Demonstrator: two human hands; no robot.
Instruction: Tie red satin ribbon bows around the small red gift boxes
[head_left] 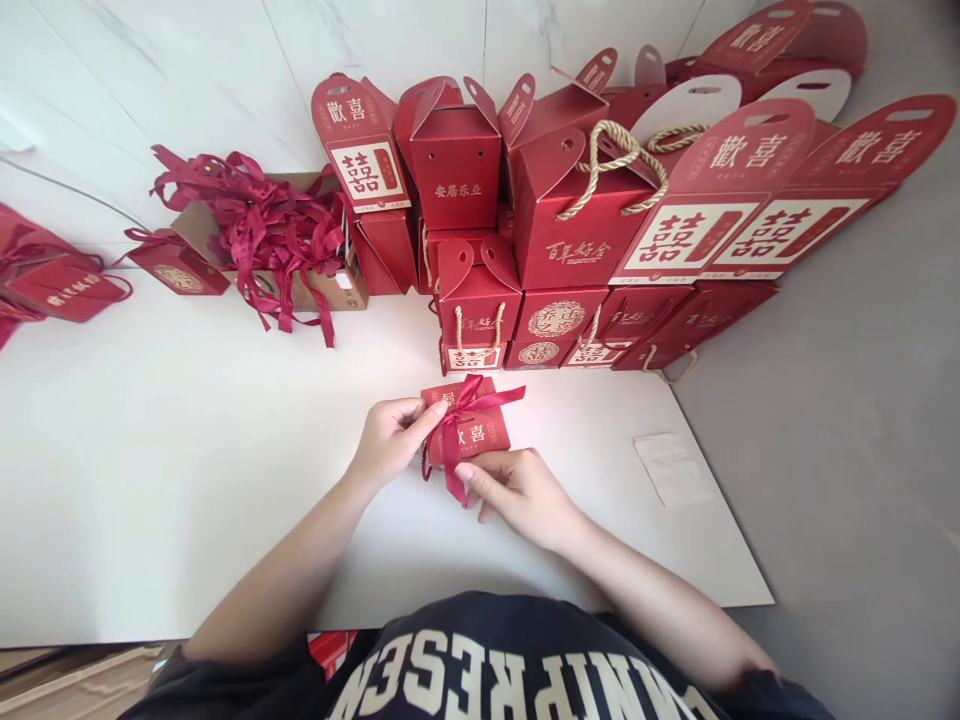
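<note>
A small red gift box [491, 432] with gold characters sits on the white table in front of me. Across its top runs a dark red ribbon [452, 455], tied in the middle, with one tail to the right and another hanging down the near side. My left hand [394, 435] pinches the ribbon at the box's left side, thumb on top. My right hand [517, 490] is at the near right edge, its thumb and fingers closed on the lower ribbon tail. The fingertips under that tail are partly hidden.
Stacked red gift boxes [559, 230] with rope handles stand along the back. A cardboard box [285, 292] overflows with cut ribbons [262, 225]. Ribbon-tied boxes [64, 280] lie at left. A white paper [671, 468] lies near the table's right edge.
</note>
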